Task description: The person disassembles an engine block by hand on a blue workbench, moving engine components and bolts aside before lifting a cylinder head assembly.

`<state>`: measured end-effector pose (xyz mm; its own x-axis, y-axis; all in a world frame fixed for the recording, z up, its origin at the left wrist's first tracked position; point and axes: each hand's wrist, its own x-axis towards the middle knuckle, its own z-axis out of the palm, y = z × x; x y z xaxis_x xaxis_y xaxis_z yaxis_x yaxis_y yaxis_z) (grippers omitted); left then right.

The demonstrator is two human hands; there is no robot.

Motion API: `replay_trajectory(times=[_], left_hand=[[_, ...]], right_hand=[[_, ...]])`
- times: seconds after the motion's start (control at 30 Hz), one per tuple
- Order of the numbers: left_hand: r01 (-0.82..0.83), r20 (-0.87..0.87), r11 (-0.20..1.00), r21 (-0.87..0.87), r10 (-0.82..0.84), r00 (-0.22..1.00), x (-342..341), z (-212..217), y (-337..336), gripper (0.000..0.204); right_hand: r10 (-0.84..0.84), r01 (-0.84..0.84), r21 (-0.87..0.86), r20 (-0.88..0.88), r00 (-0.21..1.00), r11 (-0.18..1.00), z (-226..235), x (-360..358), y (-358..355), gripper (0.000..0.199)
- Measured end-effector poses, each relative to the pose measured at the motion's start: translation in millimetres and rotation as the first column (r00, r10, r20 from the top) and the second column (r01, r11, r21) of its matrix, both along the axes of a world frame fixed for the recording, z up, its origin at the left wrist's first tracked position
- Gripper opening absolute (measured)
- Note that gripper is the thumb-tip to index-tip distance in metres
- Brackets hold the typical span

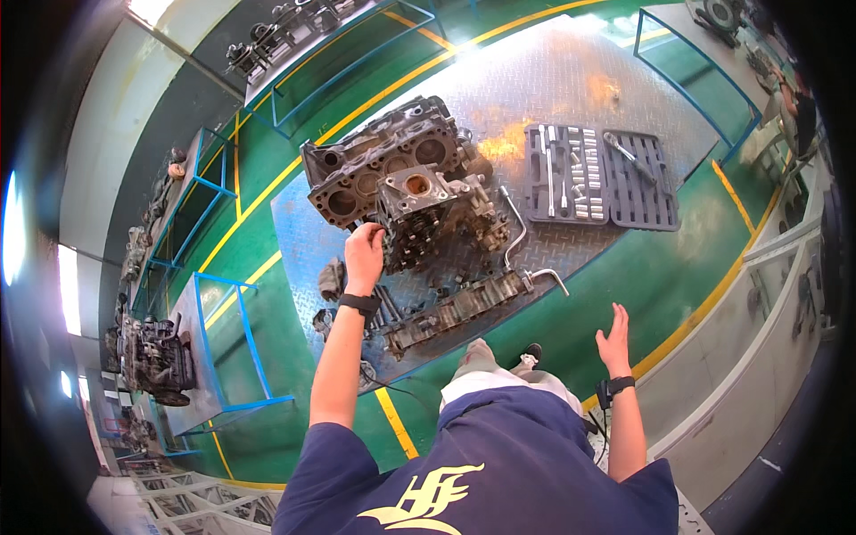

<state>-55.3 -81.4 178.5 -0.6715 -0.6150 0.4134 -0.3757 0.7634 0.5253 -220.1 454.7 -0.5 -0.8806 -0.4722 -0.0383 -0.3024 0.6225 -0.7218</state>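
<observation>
My left hand (364, 257) reaches to the near left side of a metal engine block (367, 169) with open round cylinder bores. Its fingers are drawn together at the edge of a cylinder head (426, 207) that leans against the block. What they pinch, if anything, is too small to make out. Off to the right, my right hand (613, 342) hangs in the air over the green floor, fingers stretched out and nothing in it. A long metal engine part (459, 314) lies nearer to me, with a bent metal pipe (544, 278) at its right end.
A steel tread-plate table (544, 80) bears the engine. On its right lies an open socket set case (566, 174) with a ratchet (629, 156) in its lid. Blue-framed stands (241, 348) hold other engines (156, 357) at the left. Bolts and small parts lie near my left wrist.
</observation>
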Motion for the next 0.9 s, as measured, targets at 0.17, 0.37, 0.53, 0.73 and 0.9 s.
replay_trajectory(times=[0.17,0.37,0.53,0.73,0.9], left_hand=[[-0.017,-0.003,1.0,0.008,0.017,1.0,4.2,-1.8,-1.7,0.01],[-0.125,0.07,0.979,0.162,0.115,0.991,28.6,-10.3,0.4,0.071],[-0.12,0.364,0.992,0.046,0.095,0.927,118.9,-86.6,20.3,0.091],[-0.293,0.599,0.928,0.231,0.101,0.794,208.5,-147.5,95.5,0.096],[-0.357,0.673,0.903,0.237,0.112,0.731,254.5,-159.8,116.7,0.102]], right_hand=[[-0.013,0.013,0.007,0.032,0.999,1.0,-4.2,-1.0,11.6,0.075],[-0.013,0.01,0.058,0.041,0.999,0.998,-15.8,-12.0,27.7,0.074],[-0.023,-0.005,0.196,0.142,0.99,0.981,-24.9,-17.3,31.6,0.073],[0.088,-0.129,0.236,0.178,0.98,0.963,-32.7,-19.2,10.1,0.073],[0.235,-0.273,0.227,0.181,0.955,0.935,-28.6,-25.0,-47.7,0.074]])
